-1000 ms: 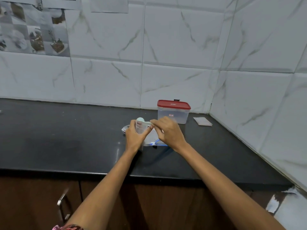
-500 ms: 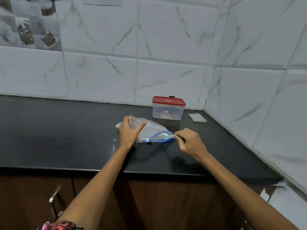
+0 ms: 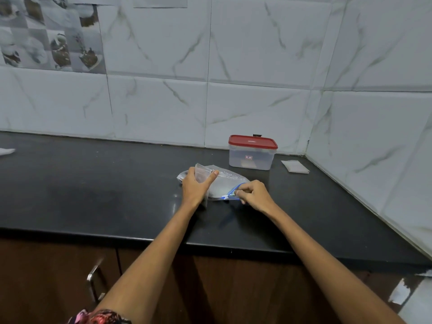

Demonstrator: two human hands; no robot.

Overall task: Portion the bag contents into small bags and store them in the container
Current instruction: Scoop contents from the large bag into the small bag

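Early in the task, by my read: container (image 3: 252, 152) sits at the back of the counter (image 3: 93, 183) with its red lid on, something pale and unclear inside, can't tell if any portions are stored. Stack of small flat bags (image 3: 295, 166) lies right of it, near the wall, apparently unused. Big bag (image 3: 222, 185) lies flat on the counter in front of the container, blue zip end toward the right hand. Left hand (image 3: 195, 188) pinches a small bag (image 3: 203, 174) upright, thumb on the near face, fingers behind, resting over the big bag's left end. Right hand (image 3: 253, 195) is curled tight at the big bag's blue-edged mouth, fingertips pinched on something small there, a scoop handle or the zip, too small to tell. Left to do: fill, seal, repeat, open the container, load, close.
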